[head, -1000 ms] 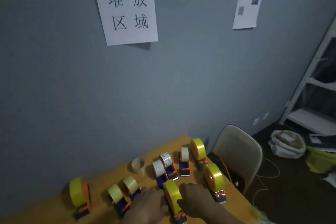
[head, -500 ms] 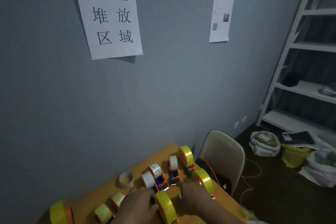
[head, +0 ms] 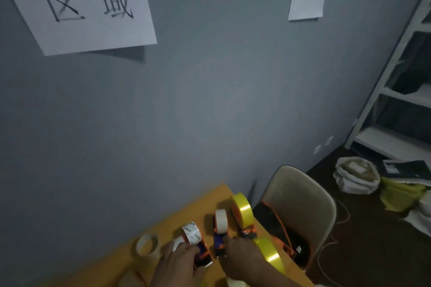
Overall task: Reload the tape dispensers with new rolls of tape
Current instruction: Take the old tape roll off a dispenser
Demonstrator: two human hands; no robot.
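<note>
I saw both hands low on the orange table (head: 193, 207), among the dispensers. The left hand (head: 177, 265) lay over a white roll (head: 178, 243), fingers touching the printed-roll dispenser (head: 197, 243); whether they gripped it, I could not tell. The right hand (head: 241, 258) reached to the white-roll dispenser (head: 220, 228), its fingers hidden. A yellow-roll dispenser (head: 242, 213) stood behind, another (head: 270, 255) just right. A loose clear roll (head: 146, 244) lay left. A beige chair (head: 300, 207) crowded the table's end.

Both hands moved forward: left hand (head: 179, 263) and right hand (head: 242, 261) reach blue dispensers (head: 219, 243).
</note>
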